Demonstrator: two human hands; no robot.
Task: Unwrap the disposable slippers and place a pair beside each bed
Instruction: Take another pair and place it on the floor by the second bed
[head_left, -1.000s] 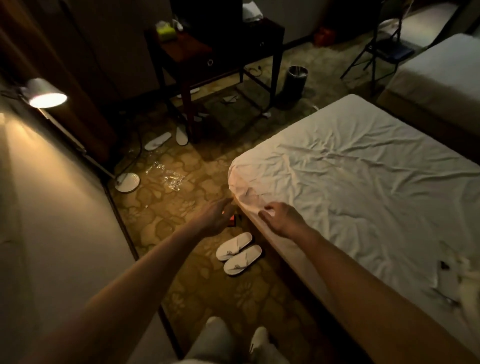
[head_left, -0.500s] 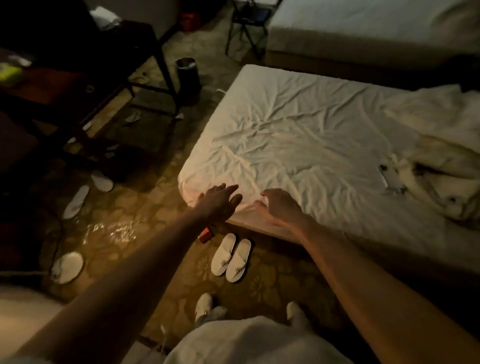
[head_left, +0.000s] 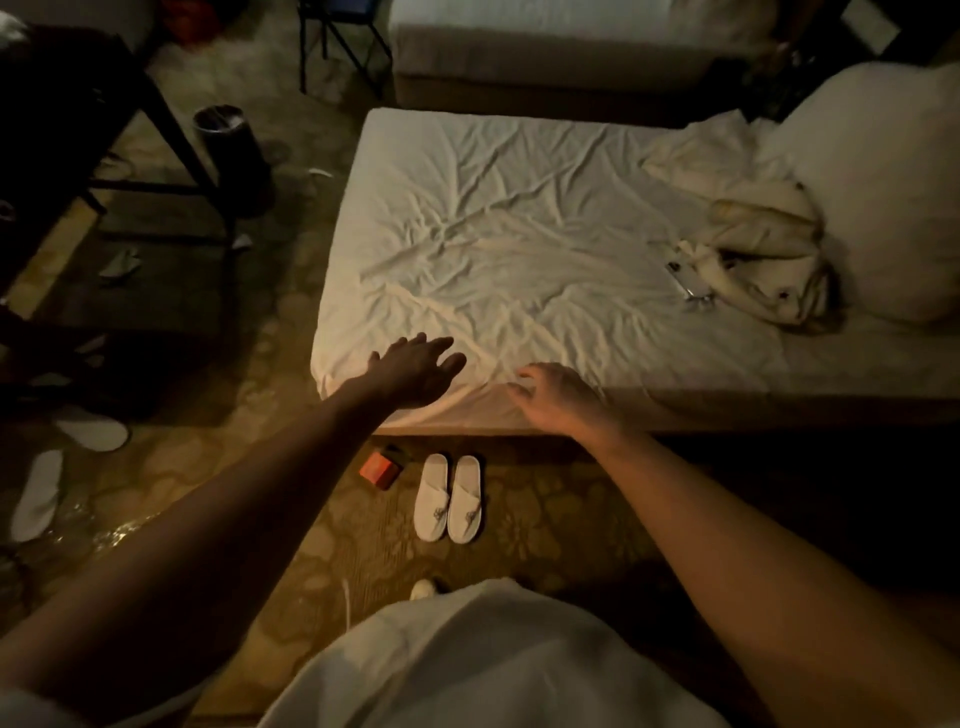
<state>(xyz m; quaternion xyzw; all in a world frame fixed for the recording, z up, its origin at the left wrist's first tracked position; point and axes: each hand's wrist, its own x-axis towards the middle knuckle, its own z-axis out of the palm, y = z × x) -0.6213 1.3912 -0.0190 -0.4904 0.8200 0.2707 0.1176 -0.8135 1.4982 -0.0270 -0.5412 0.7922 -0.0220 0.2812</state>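
A pair of white slippers (head_left: 449, 498) lies side by side on the patterned carpet, right below the near edge of the white bed (head_left: 519, 249). My left hand (head_left: 413, 370) hovers over the bed's near corner, fingers spread, holding nothing. My right hand (head_left: 558, 395) rests at the mattress edge with fingers apart and nothing in it. Two more loose white slippers (head_left: 91, 432) (head_left: 37, 493) lie apart on the floor at the far left. A second bed (head_left: 571, 47) stands at the back.
A small red box (head_left: 379, 467) lies left of the pair. A dark bin (head_left: 228, 140) and a dark table (head_left: 78, 119) stand at the left. A phone (head_left: 688, 280), crumpled cloth (head_left: 763, 249) and a pillow (head_left: 883, 182) lie on the bed. A folding chair (head_left: 343, 31) stands behind.
The view has swung right and forward, so the bed now fills the middle. Both hands moved from beside the bed corner to above its near edge; the slipper pair stayed put.
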